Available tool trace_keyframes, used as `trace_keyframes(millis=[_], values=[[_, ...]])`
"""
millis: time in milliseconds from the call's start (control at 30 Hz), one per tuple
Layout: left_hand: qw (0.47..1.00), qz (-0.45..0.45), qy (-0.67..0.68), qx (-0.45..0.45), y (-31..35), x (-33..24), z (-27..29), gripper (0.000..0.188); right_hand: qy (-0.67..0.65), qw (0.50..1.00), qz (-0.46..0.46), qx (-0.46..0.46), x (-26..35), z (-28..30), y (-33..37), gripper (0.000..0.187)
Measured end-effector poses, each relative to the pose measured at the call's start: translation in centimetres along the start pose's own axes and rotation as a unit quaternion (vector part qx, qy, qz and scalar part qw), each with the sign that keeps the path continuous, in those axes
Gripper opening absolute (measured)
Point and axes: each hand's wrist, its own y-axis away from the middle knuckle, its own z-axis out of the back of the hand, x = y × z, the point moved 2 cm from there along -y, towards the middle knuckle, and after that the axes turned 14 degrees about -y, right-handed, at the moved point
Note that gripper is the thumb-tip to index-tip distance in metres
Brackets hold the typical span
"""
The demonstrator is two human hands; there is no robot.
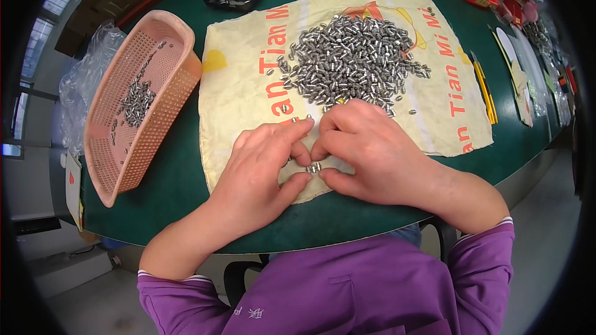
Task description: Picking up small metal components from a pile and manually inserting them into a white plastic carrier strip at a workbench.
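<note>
Head view: both hands work close together over the near part of a pale cloth (236, 102) spread on a green tabletop (267, 229). A small cluster of metal pieces (314, 168) sits between the fingertips, just below the gap between the two forefingers. The most likely trouble is a slip: the pieces look smooth and rounded, so uneven pressure from one thumb could tip one out of line or shoot it sideways. A dropped piece might roll, and the tabletop's near edge is not far off. The large heap of metal pieces (351, 56) lies just beyond the right hand (369, 149), so a careless push of the knuckles could scatter its lower fringe. Strays near the left hand (264, 155) could also be swept along unnoticed, since the fingers hide part of the cloth.

As for pose, the forearms come in from the lower left and lower right and angle inward, with the elbows spread. Both hands show their backs, fingers curled, thumbs pointing toward each other below the forefingers. Each hand is narrow, its thumb and forefinger closed in on the cluster; whether the pieces are lifted or rest on the cloth cannot be told.
</note>
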Motion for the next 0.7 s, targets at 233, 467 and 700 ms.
trace_keyframes(millis=[233,467,700], values=[[1.0,0.0,0.012,0.007,0.1,-0.2,0.4,0.073,0.032,0.999,-0.028,0.011,0.2,1.5,-0.1,0.022],[0.998,0.009,-0.054,0.013,-0.1,0.2,1.9,0.049,0.045,0.999,-0.019,0.006,-0.1,1.5,0.0,0.016],[0.998,0.006,-0.066,-0.006,0.0,0.4,1.5,0.031,0.044,0.998,-0.036,0.032,0.0,1.8,-0.1,0.016]])
